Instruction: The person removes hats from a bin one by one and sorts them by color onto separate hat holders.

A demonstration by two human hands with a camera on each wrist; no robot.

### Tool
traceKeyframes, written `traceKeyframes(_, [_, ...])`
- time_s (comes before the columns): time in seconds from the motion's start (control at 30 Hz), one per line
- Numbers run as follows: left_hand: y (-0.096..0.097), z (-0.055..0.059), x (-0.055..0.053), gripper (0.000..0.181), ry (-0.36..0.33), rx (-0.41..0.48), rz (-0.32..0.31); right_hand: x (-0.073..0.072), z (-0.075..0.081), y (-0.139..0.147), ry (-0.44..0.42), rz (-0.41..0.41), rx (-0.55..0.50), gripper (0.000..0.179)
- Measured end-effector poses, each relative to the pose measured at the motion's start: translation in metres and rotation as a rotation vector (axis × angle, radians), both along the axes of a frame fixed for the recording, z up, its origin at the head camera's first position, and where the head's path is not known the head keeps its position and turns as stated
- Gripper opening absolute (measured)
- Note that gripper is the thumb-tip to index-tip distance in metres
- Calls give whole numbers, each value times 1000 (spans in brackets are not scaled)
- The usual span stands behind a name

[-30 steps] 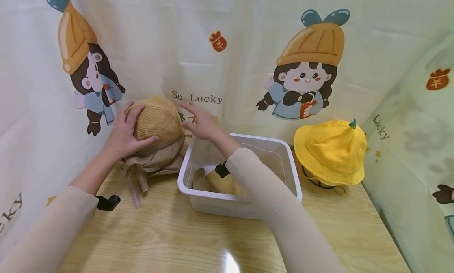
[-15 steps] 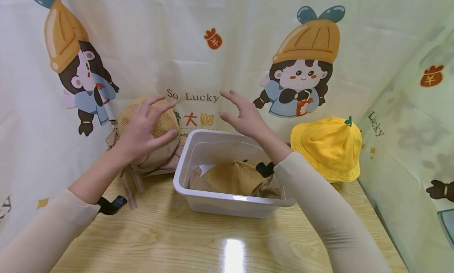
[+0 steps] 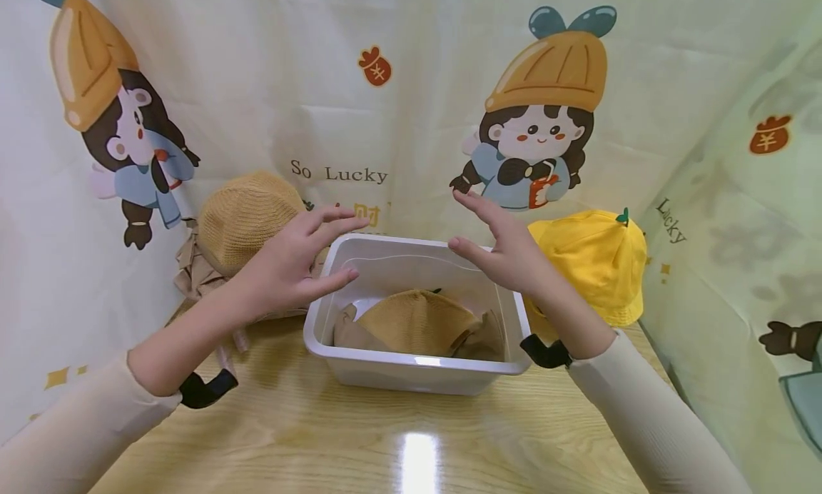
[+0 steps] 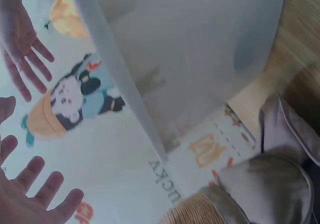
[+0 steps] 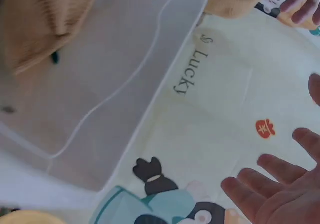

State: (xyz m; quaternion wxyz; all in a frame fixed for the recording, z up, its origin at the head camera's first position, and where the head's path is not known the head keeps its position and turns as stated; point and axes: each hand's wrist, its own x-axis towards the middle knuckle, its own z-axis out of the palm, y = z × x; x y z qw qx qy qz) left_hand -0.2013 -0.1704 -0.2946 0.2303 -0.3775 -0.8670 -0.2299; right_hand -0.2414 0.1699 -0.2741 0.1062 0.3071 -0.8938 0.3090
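Both hands are raised over the white plastic bin (image 3: 417, 374), fingers spread and holding nothing. The left hand (image 3: 302, 262) hovers by the bin's left rim; in its wrist view the left hand (image 4: 37, 194) shows separated fingers. Over the right rim is the right hand (image 3: 510, 255), and its wrist view shows that right hand (image 5: 285, 189) with loose, extended fingers. Inside the bin lies a tan knitted hat (image 3: 417, 323) with brownish cloth at its sides. A second tan knitted hat (image 3: 250, 215), with beige fabric and ribbon ties, sits behind the left forearm, partly hidden.
A yellow bucket hat (image 3: 587, 262) with a small green sprout stands right of the bin, partly behind the right hand. The wooden table (image 3: 321, 437) reaches up to a printed cloth backdrop (image 3: 417, 123) on the back and sides.
The left hand has come off the left tan hat and moved right to the bin's left side. The right hand has swung right across the bin, exposing the hat inside.
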Motion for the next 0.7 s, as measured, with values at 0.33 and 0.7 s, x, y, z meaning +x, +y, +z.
traceKeyframes(0.33, [25,-17,5,60,-70,-60,-78,48,-38,32,-12,-108,174,85])
traceKeyframes(0.7, [51,-57,-6,60,-191,-221,-138,70,-81,46,-18,-162,318,98])
